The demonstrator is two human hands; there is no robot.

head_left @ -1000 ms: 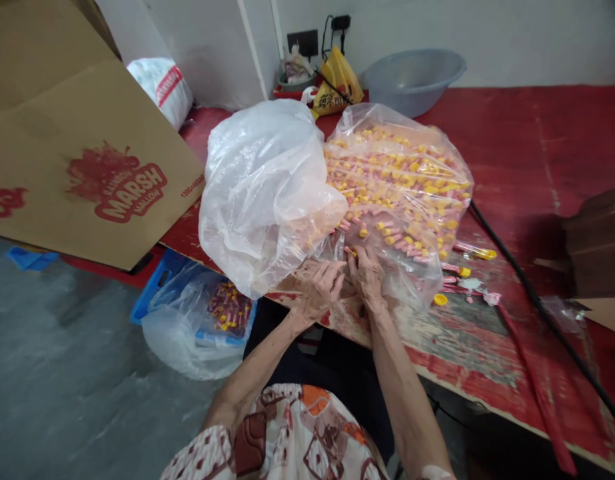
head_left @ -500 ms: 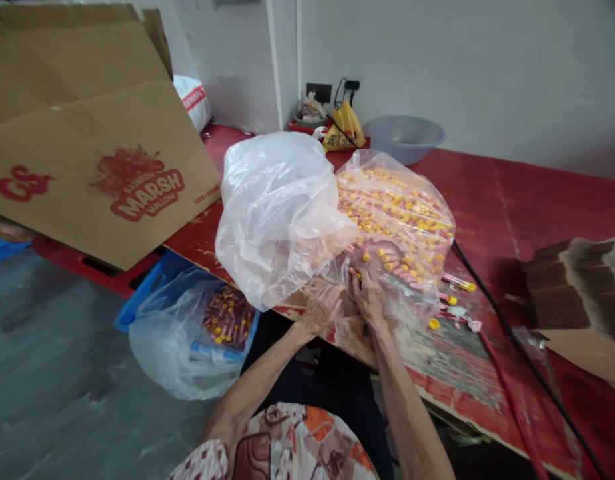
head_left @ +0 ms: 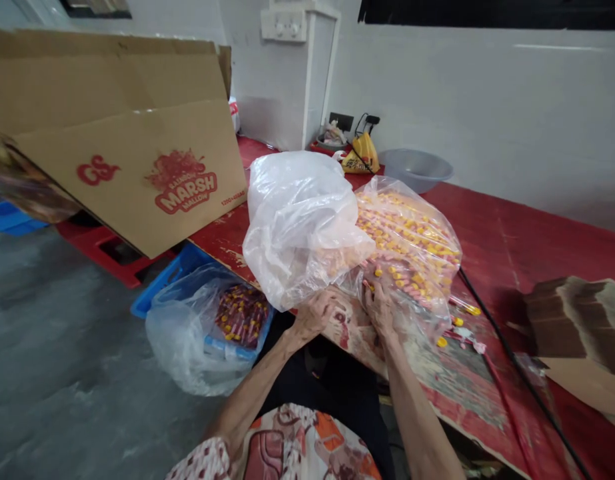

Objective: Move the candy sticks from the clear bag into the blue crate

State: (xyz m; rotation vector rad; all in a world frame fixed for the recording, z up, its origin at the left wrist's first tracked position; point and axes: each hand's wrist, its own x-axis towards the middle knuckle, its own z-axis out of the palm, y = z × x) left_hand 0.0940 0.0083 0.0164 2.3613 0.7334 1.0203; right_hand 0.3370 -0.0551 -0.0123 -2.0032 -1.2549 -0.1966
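Observation:
A clear plastic bag [head_left: 412, 230] full of small pink tubes with yellow caps lies open towards me on the table. My right hand [head_left: 380, 308] is at its mouth, fingers closed around a yellow-capped tube [head_left: 369, 286]. To the left, my left hand [head_left: 313, 315] rests at the table edge, just below a crumpled white plastic bag [head_left: 304, 213]. Its fingers are curled together, and what they hold, if anything, is too small to make out. Several loose yellow caps [head_left: 442, 342] and tubes lie right of my right hand.
A large cardboard box [head_left: 187, 153] stands at the left. Below the worn red table [head_left: 492, 233], a blue crate [head_left: 180, 280] holds a plastic bag of similar tubes. A black cable [head_left: 517, 357], stacked cardboard [head_left: 567, 320] and a grey basin [head_left: 417, 168] are on the table.
My left hand has moved left, away from my right hand, widening the gap between them. My right hand stays at the bag's mouth. The camera view has shifted, showing more wall.

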